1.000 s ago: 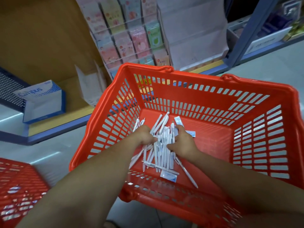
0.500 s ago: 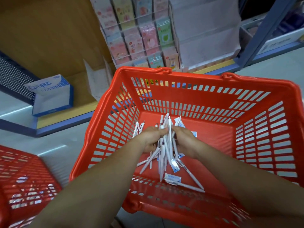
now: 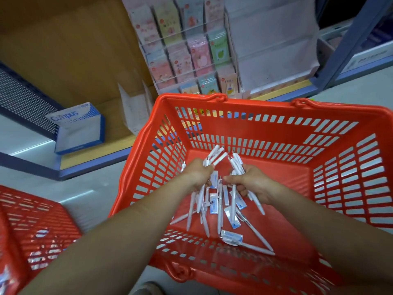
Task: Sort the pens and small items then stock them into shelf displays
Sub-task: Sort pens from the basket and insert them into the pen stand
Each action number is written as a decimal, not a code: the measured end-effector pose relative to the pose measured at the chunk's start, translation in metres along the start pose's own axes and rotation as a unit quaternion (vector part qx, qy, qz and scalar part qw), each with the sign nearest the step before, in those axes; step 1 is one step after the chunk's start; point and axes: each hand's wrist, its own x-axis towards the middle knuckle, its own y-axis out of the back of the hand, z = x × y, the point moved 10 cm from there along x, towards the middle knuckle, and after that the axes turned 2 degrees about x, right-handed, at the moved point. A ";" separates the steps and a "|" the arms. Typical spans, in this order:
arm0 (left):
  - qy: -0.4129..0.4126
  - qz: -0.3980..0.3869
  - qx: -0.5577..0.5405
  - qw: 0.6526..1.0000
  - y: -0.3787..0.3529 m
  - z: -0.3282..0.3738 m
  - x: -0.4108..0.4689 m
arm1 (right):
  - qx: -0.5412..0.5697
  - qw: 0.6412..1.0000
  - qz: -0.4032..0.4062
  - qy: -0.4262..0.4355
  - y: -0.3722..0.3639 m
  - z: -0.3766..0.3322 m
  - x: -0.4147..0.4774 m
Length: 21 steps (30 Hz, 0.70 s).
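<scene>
A red plastic basket [image 3: 319, 116] sits on the floor in front of me. Both my hands are inside it. My left hand [image 3: 198, 174] grips a bunch of white pens [image 3: 215, 157], their ends sticking out above and below the fist. My right hand [image 3: 253, 184] grips a second bunch of white pens [image 3: 237, 163]. Between and below the hands hang several pens with blue-and-white tags [image 3: 213, 204]. One tagged pen [image 3: 248, 244] lies loose on the basket floor near the front wall.
A second red basket [image 3: 32, 228] stands at the lower left. Behind, a low wooden shelf holds a blue Campus box [image 3: 79, 126], a folded paper stand [image 3: 136, 109] and a clear rack of pastel cards [image 3: 191, 47]. A blue shelf post [image 3: 348, 43] rises at the right.
The pile that lay on the basket floor has been gathered and lifted. The single bundle is now split, one bunch in each hand, and the hands have moved apart.
</scene>
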 end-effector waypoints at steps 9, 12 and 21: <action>-0.043 -0.025 -0.072 0.996 0.048 0.022 -0.059 | 0.080 0.995 0.020 0.053 -0.019 -0.027 -0.011; -0.042 -0.027 -0.138 0.989 0.054 0.027 -0.075 | 0.212 0.975 -0.064 0.008 -0.047 -0.039 -0.027; -0.139 -0.093 -0.098 0.981 0.061 0.060 -0.125 | 0.168 0.971 -0.092 0.145 -0.081 -0.142 -0.089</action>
